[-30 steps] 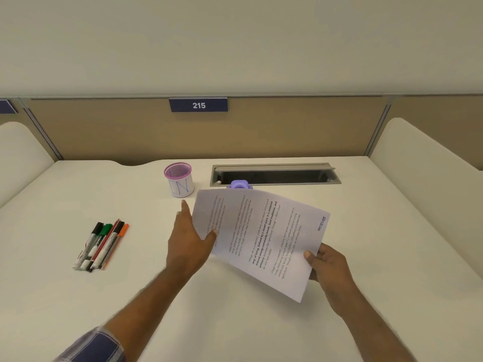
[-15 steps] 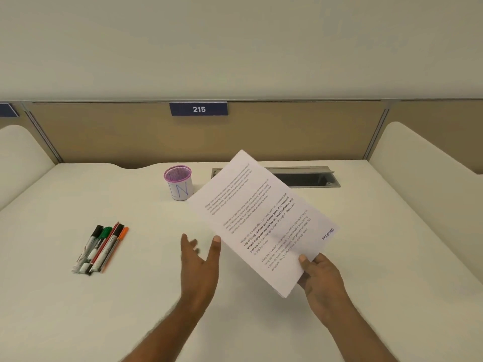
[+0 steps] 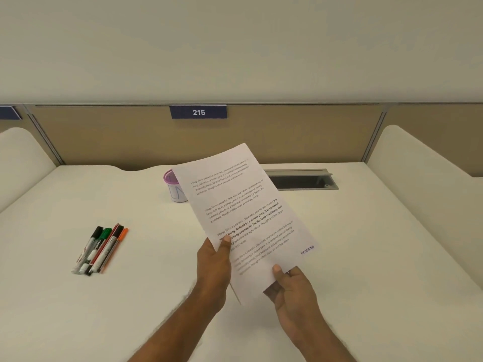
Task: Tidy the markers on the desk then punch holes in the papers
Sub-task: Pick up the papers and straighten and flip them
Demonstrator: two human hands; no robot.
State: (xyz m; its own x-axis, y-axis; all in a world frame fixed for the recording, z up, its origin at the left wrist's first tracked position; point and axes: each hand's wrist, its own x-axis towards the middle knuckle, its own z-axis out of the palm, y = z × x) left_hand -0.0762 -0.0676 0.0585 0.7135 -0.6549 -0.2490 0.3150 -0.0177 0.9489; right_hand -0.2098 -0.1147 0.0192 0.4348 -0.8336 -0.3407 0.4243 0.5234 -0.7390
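Since a second ago, the papers [image 3: 245, 218] have been raised upright at frame centre, pinched by left hand [image 3: 214, 265] and right hand [image 3: 290, 286]; edges should be squared before punching, markers [image 3: 100, 249] lying untidied on the surface [image 3: 130, 309].

"215" on blue plate [image 3: 198, 112] on partition, "RECEIVED" stamp on printed sheet [image 3: 251, 205]

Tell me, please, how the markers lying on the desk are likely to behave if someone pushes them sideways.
The markers are slim and round-barrelled, so a sideways push would probably roll them apart. They lie loose in a tight row on the smooth desk, so they would likely slide easily too. They look light; gathering them in one grip seems safer than nudging.
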